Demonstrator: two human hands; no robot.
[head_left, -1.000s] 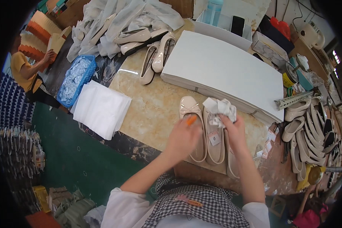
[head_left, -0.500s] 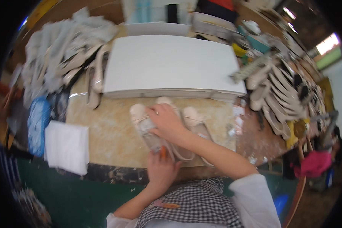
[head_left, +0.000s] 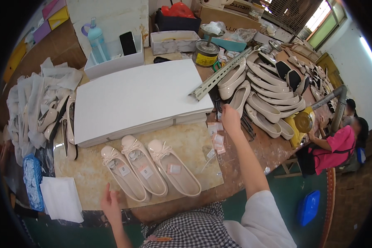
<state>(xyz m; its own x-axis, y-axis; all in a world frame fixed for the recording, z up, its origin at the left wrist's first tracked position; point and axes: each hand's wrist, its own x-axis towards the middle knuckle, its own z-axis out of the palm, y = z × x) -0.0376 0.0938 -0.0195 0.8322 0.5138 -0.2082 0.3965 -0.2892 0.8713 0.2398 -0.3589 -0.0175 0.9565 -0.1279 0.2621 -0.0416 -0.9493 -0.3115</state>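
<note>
Three beige patent ballet flats with bows lie side by side on the tabletop, toes pointing away: a left shoe (head_left: 130, 182), a middle shoe (head_left: 152, 175) and a right shoe (head_left: 181, 177). Each has a small label on its insole. Beside the left shoe's heel end, my left hand (head_left: 110, 201) is open and holds nothing. My right hand (head_left: 231, 118) is stretched out to the right, its fingers closed on the near end of another beige ballet flat (head_left: 240, 96) at the edge of the shoe pile. The hand hides that end, and some fingertips are out of sight.
A stack of white sheets (head_left: 140, 99) fills the middle back, with a slotted metal bar (head_left: 221, 74) over its right corner. Piled beige shoes (head_left: 273, 91) stand right, wrapped shoes (head_left: 33, 107) left. White tissue (head_left: 62, 198) lies front left. A co-worker in pink (head_left: 337, 149) sits far right.
Both hands have left the shoes in front of me; the right one has reached out to the pile and the left one has moved left. The view has turned right.
</note>
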